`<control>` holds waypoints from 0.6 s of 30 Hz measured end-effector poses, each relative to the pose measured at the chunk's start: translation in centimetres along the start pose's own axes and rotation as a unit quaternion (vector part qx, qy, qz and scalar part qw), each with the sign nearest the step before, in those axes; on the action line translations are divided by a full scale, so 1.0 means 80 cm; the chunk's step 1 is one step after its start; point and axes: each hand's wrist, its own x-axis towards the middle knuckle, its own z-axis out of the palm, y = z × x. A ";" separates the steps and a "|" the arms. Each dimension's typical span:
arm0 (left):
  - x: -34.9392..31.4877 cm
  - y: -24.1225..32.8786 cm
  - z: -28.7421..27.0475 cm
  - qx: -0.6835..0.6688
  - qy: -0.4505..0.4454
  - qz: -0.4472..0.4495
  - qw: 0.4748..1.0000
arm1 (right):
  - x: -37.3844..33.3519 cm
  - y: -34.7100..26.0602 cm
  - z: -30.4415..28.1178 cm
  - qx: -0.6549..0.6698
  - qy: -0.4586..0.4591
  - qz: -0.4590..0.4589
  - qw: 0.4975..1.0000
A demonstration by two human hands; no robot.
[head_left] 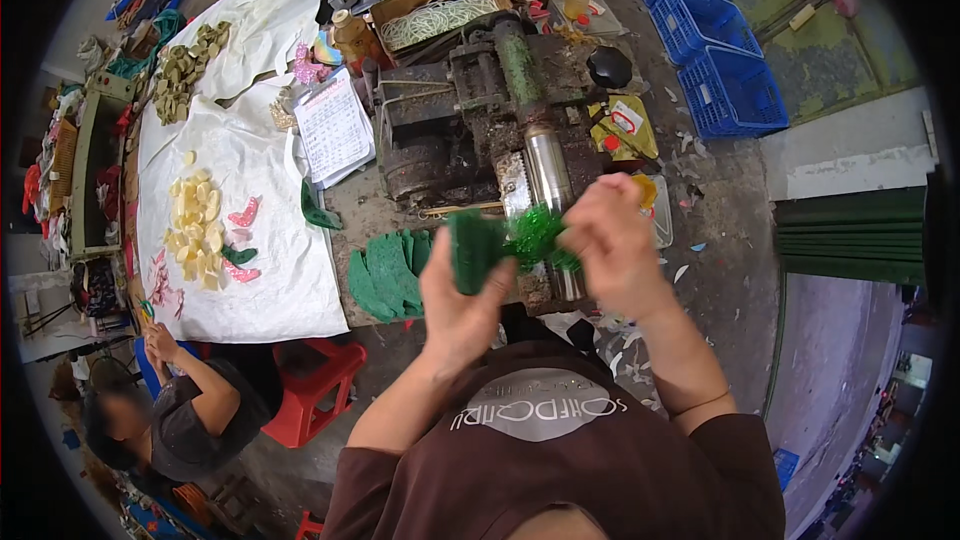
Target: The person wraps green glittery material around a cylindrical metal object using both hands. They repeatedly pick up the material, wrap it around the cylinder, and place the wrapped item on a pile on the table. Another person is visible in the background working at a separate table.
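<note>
Head view looks down on a cluttered work counter (720, 270) with a dark, greasy roller machine (480, 110) at its middle. Left hand (462, 295) is raised in front of the machine, its fingers (440, 255) curled and pressed around a stack of dark green textured sheets (474, 250), held upright. Right hand (612, 240) is just beside it, fingers pinching a bright green frilly piece (535, 232) that sits between the two hands and touches the top edge of the stack. Both hands hover above the near edge of the counter, in front of the machine's shiny metal roller (548, 175).

A fan of more dark green leaf-shaped pieces (385, 275) lies on the counter just left of the left hand. Further left a white sheet (270, 280) covers the counter and carries a cluster of pale yellow pieces (197, 230), a few pink pieces (243, 215) and, at the far end, a heap of olive-coloured pieces (185, 65). A sheet of paper with writing (333, 128) lies beside the machine. Behind the machine stands a cardboard box of pale rings (437, 12). Blue plastic crates (705, 35) are stacked at the upper right. Below the counter stands a red plastic stool (312, 385), and another person (180, 410) sits at the lower left.
</note>
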 end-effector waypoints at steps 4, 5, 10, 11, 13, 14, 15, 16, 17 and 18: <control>0.017 -0.023 -0.040 0.136 -0.051 -0.040 0.989 | -0.002 0.056 -0.073 -0.118 -0.086 0.131 0.981; 0.014 -0.028 -0.041 0.175 -0.092 -0.026 0.980 | -0.006 0.071 -0.074 -0.139 -0.141 0.173 0.965; 0.005 -0.030 0.008 0.285 -0.190 0.079 0.936 | -0.016 0.074 -0.014 -0.147 -0.151 0.110 0.971; 0.004 -0.033 0.012 0.279 -0.190 0.061 0.939 | -0.016 0.070 -0.006 -0.177 -0.113 0.094 0.973; 0.006 -0.028 0.007 0.262 -0.173 0.054 0.948 | -0.017 0.066 -0.003 -0.176 -0.037 0.112 0.977; 0.007 -0.027 -0.001 0.240 -0.169 0.049 0.955 | -0.016 0.065 -0.002 -0.174 0.001 0.121 0.977; 0.008 -0.025 -0.011 0.219 -0.168 0.046 0.960 | -0.016 0.065 -0.003 -0.144 0.007 0.130 0.981; 0.008 -0.025 -0.023 0.221 -0.123 0.066 0.965 | -0.017 0.067 -0.005 -0.114 0.012 0.140 0.984; 0.008 -0.026 -0.041 0.250 -0.077 0.077 0.962 | -0.016 0.066 -0.006 -0.083 0.017 0.150 0.985; 0.009 -0.033 -0.063 0.256 -0.052 0.069 0.963 | -0.016 0.061 -0.007 -0.076 0.030 0.142 0.987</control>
